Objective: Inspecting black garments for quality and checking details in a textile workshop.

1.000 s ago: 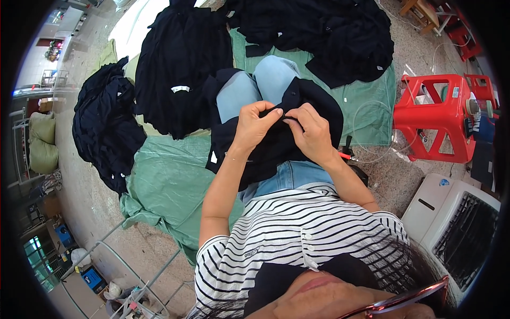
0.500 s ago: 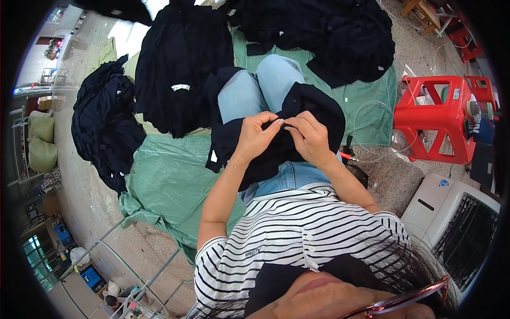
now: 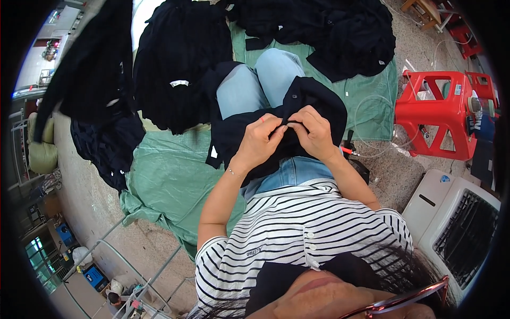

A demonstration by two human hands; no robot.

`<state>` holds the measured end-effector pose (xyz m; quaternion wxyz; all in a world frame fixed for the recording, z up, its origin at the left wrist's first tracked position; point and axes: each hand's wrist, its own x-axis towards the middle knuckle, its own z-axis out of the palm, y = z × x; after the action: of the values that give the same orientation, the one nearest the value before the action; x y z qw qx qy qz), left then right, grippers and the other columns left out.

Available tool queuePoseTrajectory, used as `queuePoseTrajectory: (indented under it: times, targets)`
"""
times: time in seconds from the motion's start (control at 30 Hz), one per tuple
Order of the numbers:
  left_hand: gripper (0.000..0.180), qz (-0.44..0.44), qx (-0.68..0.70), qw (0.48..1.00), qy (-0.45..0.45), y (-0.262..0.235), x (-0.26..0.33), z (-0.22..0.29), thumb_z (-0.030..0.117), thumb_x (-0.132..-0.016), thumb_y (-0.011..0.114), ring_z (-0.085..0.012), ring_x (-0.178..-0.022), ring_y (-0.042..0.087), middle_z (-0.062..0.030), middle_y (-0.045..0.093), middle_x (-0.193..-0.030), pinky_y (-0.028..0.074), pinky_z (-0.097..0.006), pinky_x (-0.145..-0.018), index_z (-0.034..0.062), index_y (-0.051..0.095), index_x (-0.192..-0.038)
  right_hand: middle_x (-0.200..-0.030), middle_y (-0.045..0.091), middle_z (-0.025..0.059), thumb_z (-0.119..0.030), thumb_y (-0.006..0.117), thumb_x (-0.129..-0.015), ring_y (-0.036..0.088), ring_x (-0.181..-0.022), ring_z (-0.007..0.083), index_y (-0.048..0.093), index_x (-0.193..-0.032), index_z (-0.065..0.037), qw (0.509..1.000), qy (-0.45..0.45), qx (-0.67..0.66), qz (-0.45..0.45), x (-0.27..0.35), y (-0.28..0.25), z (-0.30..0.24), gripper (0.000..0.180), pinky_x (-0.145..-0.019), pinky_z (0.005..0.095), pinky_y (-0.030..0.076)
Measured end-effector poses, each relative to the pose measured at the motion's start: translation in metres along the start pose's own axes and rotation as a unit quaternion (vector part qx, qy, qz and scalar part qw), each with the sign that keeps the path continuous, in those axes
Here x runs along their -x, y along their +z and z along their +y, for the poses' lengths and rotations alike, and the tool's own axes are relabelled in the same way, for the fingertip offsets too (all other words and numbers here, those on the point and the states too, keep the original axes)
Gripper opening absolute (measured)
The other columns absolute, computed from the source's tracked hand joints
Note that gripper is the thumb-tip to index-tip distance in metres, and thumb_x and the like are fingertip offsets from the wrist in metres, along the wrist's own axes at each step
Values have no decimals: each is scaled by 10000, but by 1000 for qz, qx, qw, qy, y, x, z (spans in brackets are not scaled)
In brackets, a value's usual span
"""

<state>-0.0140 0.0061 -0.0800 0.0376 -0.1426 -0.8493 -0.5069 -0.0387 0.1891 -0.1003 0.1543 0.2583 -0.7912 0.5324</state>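
Note:
A dark navy garment (image 3: 297,101) lies over my lap and blue jeans. My left hand (image 3: 260,139) and my right hand (image 3: 314,132) meet at its middle, fingers pinching a small fold of the fabric between them. The thumbs and forefingers touch each other over the cloth. What sits between the fingertips is too small to tell.
Piles of dark garments (image 3: 175,58) lie on a green tarp (image 3: 170,181) ahead and to the left, another pile (image 3: 340,32) at the top right. A red plastic stool (image 3: 438,114) and a white fan unit (image 3: 457,228) stand on my right.
Both hands stay pinched on the garment in my lap, shifting only slightly. A dark garment now hangs in the upper left of the view.

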Motion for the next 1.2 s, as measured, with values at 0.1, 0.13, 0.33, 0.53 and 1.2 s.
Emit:
queuePoseTrajectory:
  times: [0.1,0.13,0.33,0.53,1.2]
  targets:
    - [188,-6,219,955,-199,0,4,-11,134,-939,700,-44,-746,520,18,634,-798,434,-238,-654,-50,703,-978,-815,630,108,92,738,-747,621,-716,250,659,-898,3,999,37,-37,-11,0,1,-2,193,-610,316,490]
    - [201,-15,299,922,-245,-3,3,-18,158,-948,699,-21,-748,496,40,629,-801,412,-224,-643,-41,715,-967,-814,628,107,86,743,-752,617,-716,250,656,-897,3,998,39,-35,-16,0,1,-3,189,-613,317,489]
    - [166,-77,404,853,-320,-11,-4,-25,145,-947,705,6,-698,449,73,607,-784,347,-197,-610,-8,731,-890,-804,615,103,72,756,-759,606,-711,247,654,-897,0,998,41,-31,-33,1,2,-9,186,-609,320,484]
    - [139,-11,429,836,-341,-5,-7,-19,113,-928,715,3,-699,484,62,628,-781,364,-185,-618,-8,727,-859,-790,602,101,61,767,-743,603,-696,239,667,-910,-5,996,48,-20,-72,-2,-4,-12,206,-597,316,481]
    - [212,27,118,983,-135,7,12,-18,138,-893,737,-97,-604,470,-42,561,-689,396,-266,-556,-61,668,-878,-771,594,87,77,741,-735,586,-620,220,707,-936,-7,999,32,4,-39,5,3,-11,220,-537,309,463]
